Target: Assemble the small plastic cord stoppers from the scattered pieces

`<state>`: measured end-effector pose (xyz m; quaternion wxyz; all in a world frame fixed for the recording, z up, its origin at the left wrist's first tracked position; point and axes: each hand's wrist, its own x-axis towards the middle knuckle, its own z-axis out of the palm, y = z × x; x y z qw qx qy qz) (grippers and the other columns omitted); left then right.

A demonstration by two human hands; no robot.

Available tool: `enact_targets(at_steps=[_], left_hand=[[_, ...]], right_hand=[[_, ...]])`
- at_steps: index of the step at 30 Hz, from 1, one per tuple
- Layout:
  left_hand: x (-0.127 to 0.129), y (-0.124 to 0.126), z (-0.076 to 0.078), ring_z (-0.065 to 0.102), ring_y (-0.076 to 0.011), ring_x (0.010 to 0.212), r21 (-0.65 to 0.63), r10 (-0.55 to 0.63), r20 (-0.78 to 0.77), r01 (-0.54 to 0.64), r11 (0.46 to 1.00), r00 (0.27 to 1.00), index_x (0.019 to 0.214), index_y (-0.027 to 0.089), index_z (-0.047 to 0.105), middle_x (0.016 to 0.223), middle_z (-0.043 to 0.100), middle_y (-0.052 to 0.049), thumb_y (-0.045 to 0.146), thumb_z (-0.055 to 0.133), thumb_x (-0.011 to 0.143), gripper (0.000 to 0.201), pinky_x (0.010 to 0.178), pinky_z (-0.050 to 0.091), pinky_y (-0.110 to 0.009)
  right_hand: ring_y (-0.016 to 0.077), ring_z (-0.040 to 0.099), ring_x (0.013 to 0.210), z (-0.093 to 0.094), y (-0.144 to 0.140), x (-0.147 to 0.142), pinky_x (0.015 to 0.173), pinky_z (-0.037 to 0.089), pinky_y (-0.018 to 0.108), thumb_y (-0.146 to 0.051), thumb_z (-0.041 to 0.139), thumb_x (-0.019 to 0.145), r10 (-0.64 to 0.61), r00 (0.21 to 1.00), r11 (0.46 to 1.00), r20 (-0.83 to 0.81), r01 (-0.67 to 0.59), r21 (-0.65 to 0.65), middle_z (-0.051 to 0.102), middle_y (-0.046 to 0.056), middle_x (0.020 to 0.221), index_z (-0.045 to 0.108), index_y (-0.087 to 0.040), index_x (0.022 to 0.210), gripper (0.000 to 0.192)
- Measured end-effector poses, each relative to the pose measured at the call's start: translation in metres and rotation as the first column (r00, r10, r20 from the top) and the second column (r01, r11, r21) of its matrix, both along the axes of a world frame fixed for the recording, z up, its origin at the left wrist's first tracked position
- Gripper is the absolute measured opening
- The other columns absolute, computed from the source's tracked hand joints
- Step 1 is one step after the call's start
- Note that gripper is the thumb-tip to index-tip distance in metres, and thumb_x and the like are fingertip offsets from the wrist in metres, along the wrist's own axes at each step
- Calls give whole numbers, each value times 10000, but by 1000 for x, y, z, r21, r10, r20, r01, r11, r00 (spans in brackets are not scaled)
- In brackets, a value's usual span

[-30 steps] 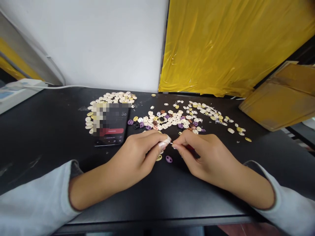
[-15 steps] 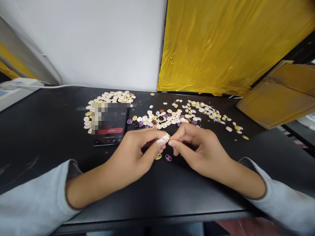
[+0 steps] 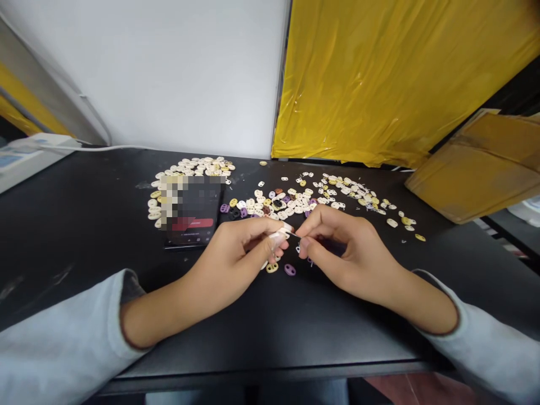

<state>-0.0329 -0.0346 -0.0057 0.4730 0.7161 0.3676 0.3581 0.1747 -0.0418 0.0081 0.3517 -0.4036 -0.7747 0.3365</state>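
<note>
The left hand (image 3: 236, 253) pinches a small whitish bead (image 3: 282, 232) at its fingertips; the right hand (image 3: 337, 250) pinches a thin needle-like pin (image 3: 294, 233) against it — both just above the matte black surface (image 3: 84, 225). Oval two-holed beads — cream, yellow, purple — lie scattered (image 3: 295, 202) at 12 o'clock, beside a glossy phone (image 3: 192, 216) at 10.

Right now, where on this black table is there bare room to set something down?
Bare patches: the black table left of the phone, the near strip between the forearms and the front edge, and the right side before the cardboard. Crowded: the button scatter behind the left hand and right hand.
</note>
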Motion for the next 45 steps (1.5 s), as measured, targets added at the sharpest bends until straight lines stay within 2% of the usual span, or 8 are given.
enact_targets(at_steps=[12, 16, 20, 27, 31, 35, 40, 45], left_hand=[[-1, 3, -5, 608, -133, 704, 87, 41, -69, -35, 996, 997, 927, 160, 675, 800, 678, -14, 269, 484, 999, 231, 658, 486, -238], [0, 2, -1, 582, -127, 702, 182, 30, -155, -1, 983, 987, 856, 154, 655, 755, 636, -2, 220, 470, 998, 243, 670, 458, -238], [1, 1, 1, 568, -131, 729, 281, 35, -258, 41, 959, 965, 884, 151, 655, 795, 633, -7, 185, 460, 995, 227, 695, 433, -252], [1, 0, -2, 576, -129, 754, 342, 22, -307, 89, 935, 951, 940, 147, 654, 838, 648, -13, 159, 455, 993, 206, 724, 429, -251], [1, 1, -1, 580, -138, 763, 331, 34, -314, 76, 941, 949, 904, 150, 651, 845, 652, -19, 180, 459, 992, 213, 726, 431, -261], [2, 2, 1, 572, -130, 734, 328, 82, -275, 13, 945, 958, 878, 164, 641, 796, 629, 2, 180, 472, 984, 200, 711, 438, -249], [2, 1, -5, 594, -129, 720, 288, 86, -195, -27, 957, 977, 911, 165, 643, 787, 635, 4, 199, 472, 991, 192, 706, 458, -247], [2, 0, -8, 599, -121, 732, 297, 57, -188, 1, 955, 980, 901, 157, 627, 815, 642, -3, 179, 470, 989, 181, 715, 458, -243]], right_hand=[[131, 652, 680, 4, 1, 8, 593, 454, 236, -105, 577, 893, -76, 973, 986, 220, 40, 162, 725, 1, 814, 655, -200, 946, 133], [130, 625, 635, 4, -2, 10, 578, 437, 239, -109, 565, 896, -72, 955, 986, 287, 25, 163, 705, -3, 771, 659, -205, 949, 145], [128, 598, 611, 2, -4, 12, 549, 398, 241, -116, 563, 897, -72, 932, 986, 354, 13, 167, 682, -9, 750, 652, -213, 952, 143], [123, 614, 633, -1, -2, 13, 565, 406, 235, -94, 556, 888, -34, 936, 993, 349, -9, 121, 684, -15, 763, 633, -209, 924, 143], [136, 618, 621, -2, -6, 10, 564, 409, 248, -108, 545, 896, -73, 927, 992, 367, 28, 126, 682, -9, 755, 611, -213, 950, 135], [143, 645, 649, -6, -9, 4, 576, 434, 246, -106, 530, 906, -126, 952, 988, 279, 95, 122, 679, -2, 776, 573, -213, 971, 132], [132, 659, 695, -7, -6, 2, 641, 480, 234, -86, 515, 913, -66, 986, 997, 154, 58, 51, 662, -11, 759, 567, -206, 951, 136], [136, 632, 654, -4, -3, 6, 582, 428, 242, -110, 531, 911, -45, 956, 994, 290, 16, 104, 667, -9, 759, 606, -207, 950, 128]])
